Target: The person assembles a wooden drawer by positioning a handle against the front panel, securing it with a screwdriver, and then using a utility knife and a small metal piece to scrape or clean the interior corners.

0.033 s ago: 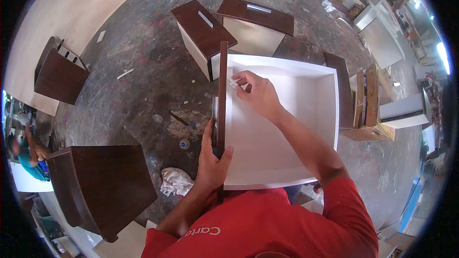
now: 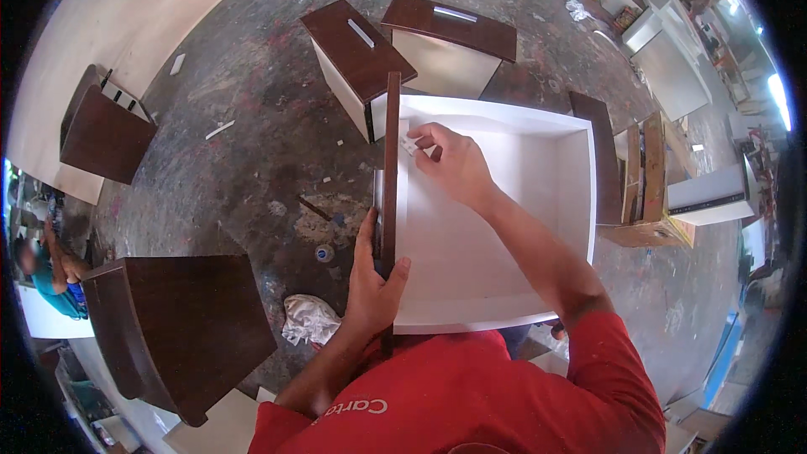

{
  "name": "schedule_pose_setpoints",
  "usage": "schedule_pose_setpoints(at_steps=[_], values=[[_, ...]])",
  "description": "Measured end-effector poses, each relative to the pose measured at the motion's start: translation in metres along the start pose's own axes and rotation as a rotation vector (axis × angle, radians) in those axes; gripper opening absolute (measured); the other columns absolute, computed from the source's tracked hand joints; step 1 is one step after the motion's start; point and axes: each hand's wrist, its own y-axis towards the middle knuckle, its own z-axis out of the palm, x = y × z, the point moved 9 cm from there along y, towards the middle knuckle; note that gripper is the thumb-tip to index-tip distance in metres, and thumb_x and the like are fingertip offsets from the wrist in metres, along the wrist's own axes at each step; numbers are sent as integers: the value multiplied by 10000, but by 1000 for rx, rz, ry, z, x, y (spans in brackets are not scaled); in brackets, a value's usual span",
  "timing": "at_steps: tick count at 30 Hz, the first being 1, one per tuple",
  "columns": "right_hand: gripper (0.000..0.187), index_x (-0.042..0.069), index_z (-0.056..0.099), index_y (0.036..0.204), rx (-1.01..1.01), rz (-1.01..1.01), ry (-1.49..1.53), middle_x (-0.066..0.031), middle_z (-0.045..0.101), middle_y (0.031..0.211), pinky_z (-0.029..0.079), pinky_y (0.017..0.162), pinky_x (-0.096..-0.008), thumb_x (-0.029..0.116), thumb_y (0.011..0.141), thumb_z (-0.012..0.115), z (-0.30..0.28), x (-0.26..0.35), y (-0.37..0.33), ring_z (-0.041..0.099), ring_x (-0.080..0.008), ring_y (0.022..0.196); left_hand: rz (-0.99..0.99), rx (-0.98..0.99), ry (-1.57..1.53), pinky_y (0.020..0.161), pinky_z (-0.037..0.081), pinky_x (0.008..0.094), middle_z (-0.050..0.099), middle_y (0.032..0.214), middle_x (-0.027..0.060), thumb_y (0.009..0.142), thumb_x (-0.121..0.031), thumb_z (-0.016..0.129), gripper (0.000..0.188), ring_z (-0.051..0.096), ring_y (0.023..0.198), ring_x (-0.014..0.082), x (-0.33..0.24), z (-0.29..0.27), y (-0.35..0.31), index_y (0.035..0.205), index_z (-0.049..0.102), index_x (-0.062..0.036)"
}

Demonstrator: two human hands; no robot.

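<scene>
In front of me a white drawer [image 2: 576, 172] lies with its open side up, its dark brown front panel [image 2: 392, 118] standing on edge at the left. My left hand [image 2: 376, 286] is closed around that panel's edge, thumb on the inner side and fingers on the outer side. Beside those fingers a silver handle [image 2: 377, 189] sits on the panel's outer face. My right hand [image 2: 454, 164] reaches into the drawer's far left corner. Its thumb and fingertips pinch a small whitish piece [image 2: 408, 145] against or close to the panel; its kind is too small to make out.
Two brown-topped drawers [image 2: 357, 42] with silver handles stand beyond on the stained floor. A dark brown cabinet piece [image 2: 193, 319] is at left, near a crumpled white cloth [image 2: 309, 319]. Another person [image 2: 55, 273] is at the far left. Boards in a carton [image 2: 651, 231] stand right.
</scene>
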Motion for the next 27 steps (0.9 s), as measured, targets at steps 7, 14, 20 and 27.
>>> schedule_pose_setpoints(at_steps=[7,14,20,27], values=[[316,86,702,1227,35,-24,-13,-123,792,1046,595,718,-368,176,925,729,6,1,-7,746,-231,739,31,-19,31,1221,350,414,481,1550,209,996,-47,606,794,490,1413,269,-4,0,0,1674,196,0],[315,84,699,1231,19,-19,-26,-130,788,1051,602,743,-381,163,927,723,6,3,-14,761,-257,774,-3,-16,72,1222,350,416,459,1567,216,990,-29,605,794,493,1411,276,-5,0,0,1673,200,-3],[306,80,697,1223,-10,-4,-31,-129,784,1047,607,763,-384,160,928,720,4,6,-8,764,-261,786,-22,10,49,1242,317,428,339,1646,255,999,-116,638,816,386,1514,328,-5,0,1,1663,189,32],[312,105,693,1215,9,18,-40,-129,794,1056,616,814,-436,156,908,720,2,5,-11,774,-351,920,-15,3,-14,1260,282,439,343,1643,267,996,-133,647,820,365,1526,338,-8,1,2,1656,195,45]])
